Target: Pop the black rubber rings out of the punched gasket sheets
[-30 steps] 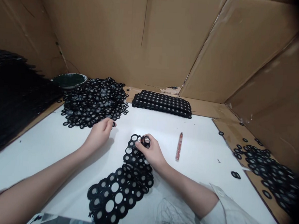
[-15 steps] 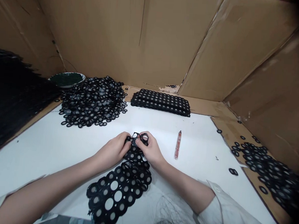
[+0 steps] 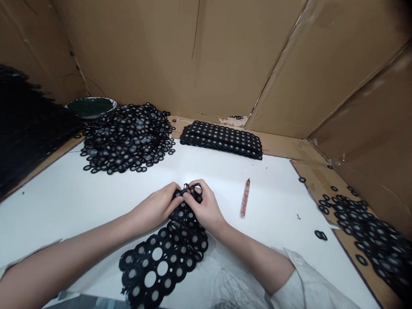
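A black rubber sheet of joined rings (image 3: 174, 253) lies on the white tabletop, its far end bunched up between my hands. Some of its rings frame pale discs, and several larger holes show white. My left hand (image 3: 162, 201) pinches the far end from the left, thumb on top. From the right, my right hand (image 3: 204, 206) grips the same end with thumb and fingers, a ring standing up by its fingertips. The two thumbs nearly meet. Exactly what the fingertips press on is too small to tell.
A heap of loose black rings (image 3: 129, 137) sits at the back left beside a green-filled bowl (image 3: 91, 107). A stack of ring sheets (image 3: 223, 139) stands at the back. A pointed reddish tool (image 3: 245, 198) lies right of my hands. More rings (image 3: 373, 232) lie far right; a dark pile (image 3: 16, 136) rises left.
My fingers have closed nearer together at the sheet's far end, and the white hole seen between them is now mostly covered. The sheet's near part stays in place.
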